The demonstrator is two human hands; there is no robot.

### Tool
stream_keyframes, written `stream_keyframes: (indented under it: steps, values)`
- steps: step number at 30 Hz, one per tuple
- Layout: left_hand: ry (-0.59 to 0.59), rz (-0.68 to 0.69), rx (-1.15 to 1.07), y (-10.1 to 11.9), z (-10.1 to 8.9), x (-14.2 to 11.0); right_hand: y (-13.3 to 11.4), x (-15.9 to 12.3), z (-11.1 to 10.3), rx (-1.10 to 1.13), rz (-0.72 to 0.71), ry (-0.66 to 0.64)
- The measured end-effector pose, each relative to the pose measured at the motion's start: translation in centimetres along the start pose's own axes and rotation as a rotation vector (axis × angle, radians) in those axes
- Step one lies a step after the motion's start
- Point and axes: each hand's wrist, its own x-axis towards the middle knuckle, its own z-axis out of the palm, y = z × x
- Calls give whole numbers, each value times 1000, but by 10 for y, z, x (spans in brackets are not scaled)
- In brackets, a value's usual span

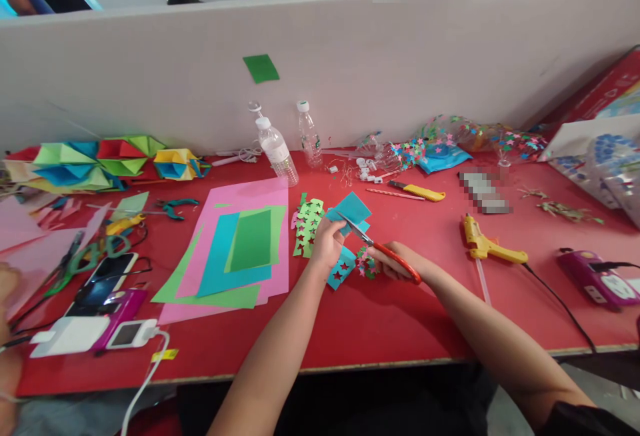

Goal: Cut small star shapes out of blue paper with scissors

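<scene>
Between the fingers of my left hand (330,241) is a piece of blue paper (354,207). My right hand (400,259) grips red-handled scissors (395,259), whose metal blades lie at the blue paper beside my left fingers. Whether the blades are apart is too small to tell. Just left of the paper rests a light green sheet with star-shaped holes (309,223). Below my left hand lies a blue piece with star cut-outs (342,268). A small pile of coloured paper stars (367,263) sits partly behind my right hand.
Stacked coloured paper (255,239) lies left, near phones and cables. Two plastic bottles (279,153) stand by the partition. A yellow cutter (423,191) and a yellow glue gun (493,243) with its cord are right. Another person's arm (7,296) is at the left edge.
</scene>
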Motion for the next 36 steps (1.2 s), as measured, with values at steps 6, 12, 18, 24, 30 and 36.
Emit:
stream_keyframes:
  steps: [6, 12, 18, 24, 30, 36]
  values:
    - [14, -115, -125, -5, -1, 0, 8, 7, 1, 13, 30, -35]
    - [23, -132, -132, -7, 7, -3, -6, 0, 7, 40, 67, 7]
    - [89, -156, -172, -8, 12, -7, -11, 0, 15, 46, 81, 36]
    - [77, -149, -161, -9, 15, -8, -11, 1, 18, 62, 116, 56]
    - [26, -123, -105, -10, 13, -8, -16, -2, 16, 53, 134, 67]
    - [-9, -89, -34, -9, 12, -8, -9, 1, 14, 80, 85, 25]
